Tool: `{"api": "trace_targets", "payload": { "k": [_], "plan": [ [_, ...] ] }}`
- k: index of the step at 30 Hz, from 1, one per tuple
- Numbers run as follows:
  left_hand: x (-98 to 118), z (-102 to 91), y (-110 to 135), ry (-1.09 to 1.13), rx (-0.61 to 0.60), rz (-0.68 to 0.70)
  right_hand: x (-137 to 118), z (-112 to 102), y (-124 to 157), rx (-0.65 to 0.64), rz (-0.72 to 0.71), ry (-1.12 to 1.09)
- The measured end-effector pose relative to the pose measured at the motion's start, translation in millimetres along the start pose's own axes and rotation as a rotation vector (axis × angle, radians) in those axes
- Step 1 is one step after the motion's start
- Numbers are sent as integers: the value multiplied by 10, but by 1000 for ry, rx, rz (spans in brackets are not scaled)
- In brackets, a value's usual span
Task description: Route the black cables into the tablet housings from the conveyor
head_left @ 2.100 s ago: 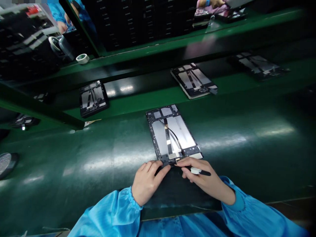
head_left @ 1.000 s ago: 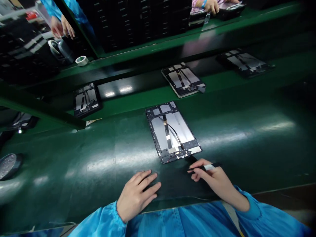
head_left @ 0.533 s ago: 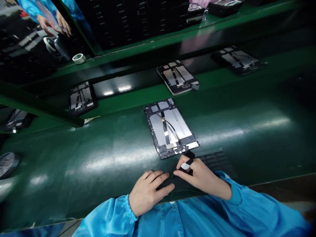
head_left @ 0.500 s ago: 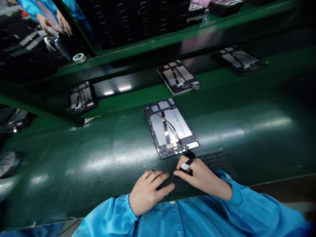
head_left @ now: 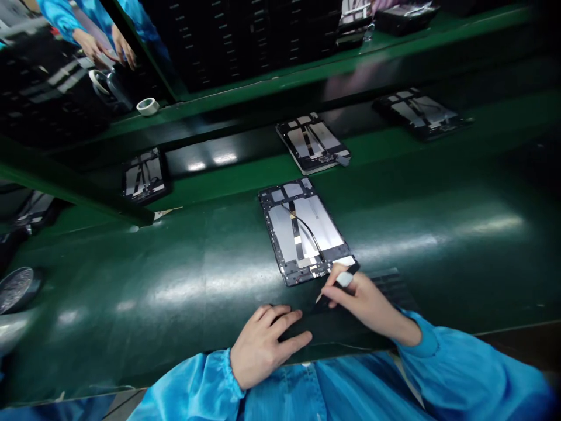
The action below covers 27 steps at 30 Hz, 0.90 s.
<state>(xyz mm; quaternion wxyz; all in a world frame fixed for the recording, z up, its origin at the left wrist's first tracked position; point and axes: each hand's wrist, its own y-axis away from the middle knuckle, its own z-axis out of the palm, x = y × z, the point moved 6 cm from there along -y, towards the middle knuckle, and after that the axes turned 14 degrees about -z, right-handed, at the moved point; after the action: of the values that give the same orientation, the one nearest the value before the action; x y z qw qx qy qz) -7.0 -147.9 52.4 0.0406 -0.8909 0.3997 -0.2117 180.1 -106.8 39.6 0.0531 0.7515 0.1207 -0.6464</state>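
My left hand (head_left: 268, 346) lies palm down on the green bench mat near its front edge, fingers spread and holding nothing. To its right, my right hand (head_left: 357, 298) pinches a slim dark pointed tool (head_left: 319, 297) with a white piece on it; its tip points down to the left. Whether it is tweezers or a pen cannot be made out. Just beyond, an opened tablet (head_left: 307, 231) lies with its inside up, showing silver plates, a dark ribbon cable and a thin black wire. My right hand overlaps its near right corner. A dark gridded sheet (head_left: 397, 286) lies partly under my right forearm.
More opened tablets lie farther back: one at centre (head_left: 313, 143), one at right (head_left: 421, 114) and one at left (head_left: 146, 174). A green post (head_left: 87, 184) slants across the left. A tape roll (head_left: 148, 106) sits on the ledge, and a round dish (head_left: 18, 289) at far left. Another person's hands (head_left: 105, 49) work beyond.
My right hand has moved slightly up and right with the pointed tool, now covering the tablet's near right corner. My left hand stays almost still. The view has shifted slightly.
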Motion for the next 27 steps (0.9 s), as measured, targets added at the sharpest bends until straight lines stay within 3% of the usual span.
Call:
{"api": "trace_targets", "payload": {
  "k": [4, 6, 9, 14, 27],
  "plan": [
    [-158, -128, -197, 54, 114, -69, -88, -211, -387, 1, 36, -15],
    [-265, -153, -289, 15, 192, -98, -66, -190, -560, -65, 89, -44],
    [-371, -91, -346, -45, 210, -98, 20, -95, -700, -144, 145, -83],
    [-406, -19, -298, -36, 190, -107, 132, 3, -684, -186, 200, -105],
    [-379, -62, -308, -26, 192, -117, 84, 3, -663, -159, 198, -84]
  ]
}}
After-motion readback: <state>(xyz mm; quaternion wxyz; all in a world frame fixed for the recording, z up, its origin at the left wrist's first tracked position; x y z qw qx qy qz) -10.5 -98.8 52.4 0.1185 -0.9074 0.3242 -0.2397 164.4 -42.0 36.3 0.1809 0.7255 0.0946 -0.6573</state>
